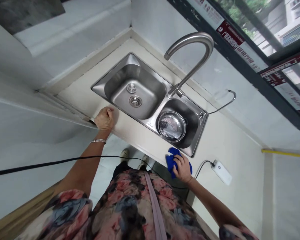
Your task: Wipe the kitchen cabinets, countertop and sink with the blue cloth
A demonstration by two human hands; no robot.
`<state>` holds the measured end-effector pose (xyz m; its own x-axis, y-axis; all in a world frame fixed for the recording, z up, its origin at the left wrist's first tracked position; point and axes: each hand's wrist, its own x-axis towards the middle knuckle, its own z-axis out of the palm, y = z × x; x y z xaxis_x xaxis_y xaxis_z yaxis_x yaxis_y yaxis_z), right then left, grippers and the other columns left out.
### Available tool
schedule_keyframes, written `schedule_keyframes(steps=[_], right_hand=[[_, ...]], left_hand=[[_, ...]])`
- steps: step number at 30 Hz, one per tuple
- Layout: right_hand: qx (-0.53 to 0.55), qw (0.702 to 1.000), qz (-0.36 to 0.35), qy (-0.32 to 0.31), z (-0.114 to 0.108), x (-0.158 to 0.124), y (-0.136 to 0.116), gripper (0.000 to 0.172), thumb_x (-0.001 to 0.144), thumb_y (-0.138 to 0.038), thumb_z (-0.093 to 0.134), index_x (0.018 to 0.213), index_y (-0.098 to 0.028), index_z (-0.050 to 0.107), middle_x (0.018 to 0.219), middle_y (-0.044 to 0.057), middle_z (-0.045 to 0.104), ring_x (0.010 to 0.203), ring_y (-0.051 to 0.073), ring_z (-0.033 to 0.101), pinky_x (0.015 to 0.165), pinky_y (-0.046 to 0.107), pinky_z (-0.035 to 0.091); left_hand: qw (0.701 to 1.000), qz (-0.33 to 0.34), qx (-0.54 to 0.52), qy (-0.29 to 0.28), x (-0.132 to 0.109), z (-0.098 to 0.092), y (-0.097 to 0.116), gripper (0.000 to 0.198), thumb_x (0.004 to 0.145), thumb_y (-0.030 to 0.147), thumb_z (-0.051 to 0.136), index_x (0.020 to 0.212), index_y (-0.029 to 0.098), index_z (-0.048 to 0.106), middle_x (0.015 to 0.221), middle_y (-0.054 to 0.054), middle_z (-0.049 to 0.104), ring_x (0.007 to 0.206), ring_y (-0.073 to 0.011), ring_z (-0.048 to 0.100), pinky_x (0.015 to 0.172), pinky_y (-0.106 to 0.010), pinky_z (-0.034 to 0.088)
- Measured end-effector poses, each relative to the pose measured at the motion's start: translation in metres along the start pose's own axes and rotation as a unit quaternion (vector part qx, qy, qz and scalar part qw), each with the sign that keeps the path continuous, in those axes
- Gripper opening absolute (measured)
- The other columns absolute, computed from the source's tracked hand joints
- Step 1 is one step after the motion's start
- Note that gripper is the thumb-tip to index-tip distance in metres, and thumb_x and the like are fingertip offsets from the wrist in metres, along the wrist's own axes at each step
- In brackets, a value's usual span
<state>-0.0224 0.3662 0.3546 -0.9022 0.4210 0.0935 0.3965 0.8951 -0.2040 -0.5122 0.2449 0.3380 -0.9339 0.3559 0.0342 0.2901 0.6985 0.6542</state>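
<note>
My right hand [183,168] grips a bunched blue cloth [172,161] on the countertop, by the front edge below the smaller sink bowl. My left hand [104,118] is closed in a fist with its knuckles on the counter, in front of the larger bowl; no object shows in it. Between and beyond my hands lies a stainless steel double sink [155,116]. In its right bowl stands a round metal strainer basket [183,125] with a dark scrubber [163,124] and a clear plastic piece [172,132] inside. The left bowl shows a drain [135,101] and a round metal drain stopper [131,88].
A curved faucet [202,38] arches over the sink. A thin bent spout [221,107] rises at its right corner. A white power bank [222,172] with a black cable [65,161] lies on the counter at right. A yellow pipe [285,153] runs along the wall.
</note>
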Motion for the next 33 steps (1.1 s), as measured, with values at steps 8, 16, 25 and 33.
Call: schedule_keyframes(steps=[8,16,25,33], right_hand=[[0.019,0.994,-0.074,-0.082,0.028,0.104,-0.061,0.035,0.090,-0.031,0.058,0.121,-0.017,0.069,0.129,0.016,0.060,0.138,0.038,0.041,0.112,0.059,0.038],[0.040,0.983,-0.118,-0.132,0.045,0.214,-0.129,0.041,0.098,-0.035,0.054,0.133,-0.016,0.065,0.139,0.016,0.057,0.143,0.038,0.034,0.118,0.058,0.029],[0.084,0.978,-0.139,-0.132,0.042,0.265,-0.149,0.050,0.104,-0.048,0.051,0.145,-0.022,0.057,0.153,0.009,0.051,0.146,0.034,0.031,0.124,0.052,0.025],[0.083,0.988,-0.091,-0.094,0.023,0.101,-0.064,0.055,0.087,-0.044,0.068,0.135,-0.017,0.061,0.144,0.017,0.057,0.149,0.037,0.033,0.123,0.063,0.032]], left_hand=[[1.000,-0.017,0.008,-0.012,-0.001,0.000,0.000,0.041,0.101,0.033,0.039,0.107,0.019,0.077,0.107,-0.013,0.073,0.096,-0.0283,0.065,0.082,-0.039,0.047],[0.999,-0.031,-0.004,-0.020,-0.002,0.003,0.001,0.038,0.102,0.031,0.039,0.107,0.019,0.075,0.108,-0.012,0.072,0.098,-0.0291,0.066,0.088,-0.041,0.047],[0.999,-0.031,-0.022,-0.019,0.000,0.003,0.001,0.038,0.103,0.032,0.039,0.109,0.017,0.074,0.110,-0.014,0.071,0.106,-0.0297,0.065,0.098,-0.042,0.045],[0.999,-0.008,-0.008,-0.030,-0.001,0.003,0.003,0.044,0.106,0.030,0.036,0.114,0.010,0.073,0.116,-0.011,0.070,0.109,-0.0266,0.060,0.102,-0.042,0.043]])
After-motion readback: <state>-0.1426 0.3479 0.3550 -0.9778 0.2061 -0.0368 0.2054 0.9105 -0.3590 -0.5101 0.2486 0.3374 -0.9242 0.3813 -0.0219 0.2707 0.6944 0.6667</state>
